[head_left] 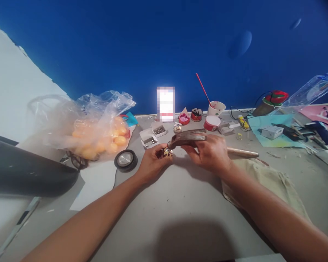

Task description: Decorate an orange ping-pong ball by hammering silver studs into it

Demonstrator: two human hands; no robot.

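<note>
My left hand (152, 163) is closed around a small ball (168, 153) covered in shiny metallic studs, steadying it just above or on the grey table. In my right hand (213, 153) is a claw hammer (186, 138), gripped close to its head, with the wooden handle stretching out to the right behind the hand. The hammer's face is at the upper side of the ball, touching it or very near. Just beyond my left hand stand two small open white boxes (149, 138) with little metal pieces inside. A second studded ball (177, 128) rests behind the hammer head.
A clear plastic bag of orange balls (109, 136) lies left, near a round black-rimmed disc (125, 160). Cups and red tubs (211, 123) line the blue wall beside a lit phone screen (166, 104). A beige cloth (268, 182) lies under my right forearm.
</note>
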